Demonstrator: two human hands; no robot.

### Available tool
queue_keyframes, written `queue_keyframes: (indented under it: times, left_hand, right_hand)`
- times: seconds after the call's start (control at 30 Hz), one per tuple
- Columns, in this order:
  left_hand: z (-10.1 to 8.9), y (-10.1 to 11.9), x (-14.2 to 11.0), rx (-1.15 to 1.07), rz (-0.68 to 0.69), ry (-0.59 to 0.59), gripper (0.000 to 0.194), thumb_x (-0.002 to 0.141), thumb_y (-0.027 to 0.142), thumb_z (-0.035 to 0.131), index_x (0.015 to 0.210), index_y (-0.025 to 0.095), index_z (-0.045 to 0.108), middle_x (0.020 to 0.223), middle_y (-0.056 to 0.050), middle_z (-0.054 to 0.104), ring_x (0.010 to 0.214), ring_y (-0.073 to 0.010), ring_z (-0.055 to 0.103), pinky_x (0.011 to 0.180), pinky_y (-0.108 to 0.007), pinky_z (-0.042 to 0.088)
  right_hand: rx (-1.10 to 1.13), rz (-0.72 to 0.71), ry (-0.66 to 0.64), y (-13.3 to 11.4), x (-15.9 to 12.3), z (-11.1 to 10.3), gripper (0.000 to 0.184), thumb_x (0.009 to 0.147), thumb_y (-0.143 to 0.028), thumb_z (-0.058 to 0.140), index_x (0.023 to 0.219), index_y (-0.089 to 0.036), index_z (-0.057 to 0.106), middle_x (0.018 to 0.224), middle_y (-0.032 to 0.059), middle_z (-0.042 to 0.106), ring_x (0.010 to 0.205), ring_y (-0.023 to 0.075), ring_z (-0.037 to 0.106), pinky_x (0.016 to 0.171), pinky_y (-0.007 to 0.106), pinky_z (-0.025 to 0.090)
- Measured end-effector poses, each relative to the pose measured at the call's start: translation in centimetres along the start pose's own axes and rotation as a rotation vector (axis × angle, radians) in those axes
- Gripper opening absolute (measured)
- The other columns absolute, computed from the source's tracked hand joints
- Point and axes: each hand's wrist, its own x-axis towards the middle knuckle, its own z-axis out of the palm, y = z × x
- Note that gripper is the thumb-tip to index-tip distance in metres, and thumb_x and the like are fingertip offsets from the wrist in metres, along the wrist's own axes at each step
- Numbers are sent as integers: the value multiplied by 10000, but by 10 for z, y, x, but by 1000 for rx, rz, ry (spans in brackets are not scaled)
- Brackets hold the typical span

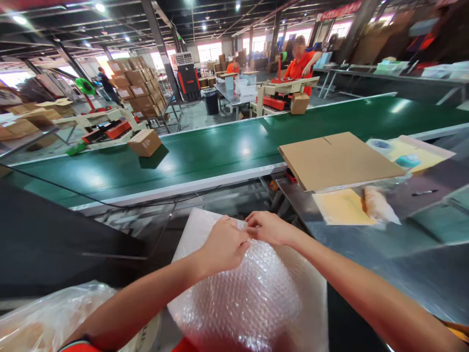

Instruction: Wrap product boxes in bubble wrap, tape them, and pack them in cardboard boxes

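Both hands together up front: left hand (223, 244) and right hand (269, 227) pinching the far edge of a bubble wrap sheet (252, 298), fingertips meeting. Sheet draped low in the centre, close to the body. Just right, a steel table (384, 254) with flat cardboard (337, 159) and a yellow envelope (340, 208). Beyond, a green conveyor belt (220, 151) carrying a small carton (144, 142). Far side, a worker in orange (302, 61).
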Motion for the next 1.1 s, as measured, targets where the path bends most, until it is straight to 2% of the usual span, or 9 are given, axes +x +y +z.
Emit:
queue_keyframes:
  times: [0.2,0.47,0.6,0.67,0.77,0.83,0.93,1.03,1.1]
  left_hand:
    - [6,-9,-9,-108,132,88,287,861,233,522,603,179,637,587,-29,576,646,-162,517,721,-340,368]
    - [11,-11,-21,-257,269,173,426,924,293,383,552,185,561,537,-18,526,644,-157,482,715,-343,355]
    - [14,-9,-24,-282,231,147,388,893,264,407,532,186,526,515,-14,506,634,-158,467,716,-355,358]
    - [15,-10,-26,-358,171,159,347,877,276,430,560,187,542,540,-16,530,647,-160,494,709,-345,365]
    - [13,-11,-26,-499,69,178,291,856,300,466,598,187,540,592,-11,545,655,-148,516,662,-297,377]
    - [11,-8,-25,-509,9,149,265,819,299,528,581,184,509,597,2,532,642,-137,505,641,-276,368]
    - [10,-2,-21,-430,-49,92,286,788,302,610,558,181,493,604,17,522,655,-133,499,671,-279,373]
    - [8,2,-20,-420,0,76,319,869,319,532,583,178,536,755,-14,583,763,-144,538,704,-280,398]
    - [8,3,-19,-425,1,63,360,896,303,483,562,177,528,780,-24,585,763,-141,538,675,-272,396]
  right_hand:
    - [-71,54,2,-2,1,2,255,829,-381,586,668,-244,729,882,53,733,874,243,657,718,298,429]
    - [-102,42,-22,2,5,4,257,833,-437,584,700,-274,732,872,13,738,815,205,657,684,286,402]
    - [-94,55,6,5,10,12,253,821,-446,597,725,-255,733,833,32,739,813,220,660,651,294,386]
    - [-68,24,9,7,10,13,270,825,-473,592,739,-256,727,887,23,739,836,211,658,667,289,390]
    - [-9,-106,-10,12,5,11,256,771,-515,652,754,-263,696,1059,-28,703,912,181,641,755,273,399]
    - [55,-202,-48,16,3,9,256,715,-495,704,782,-249,674,1100,-28,665,934,182,625,798,275,405]
    - [157,-273,-111,18,5,8,253,665,-405,734,780,-198,645,1068,20,616,907,196,597,812,298,428]
    - [205,-316,-159,16,11,11,214,622,-296,743,718,-171,597,948,13,591,882,184,554,807,290,443]
    - [224,-346,-183,13,14,13,222,598,-247,748,668,-173,552,850,-4,563,877,180,526,805,281,446]
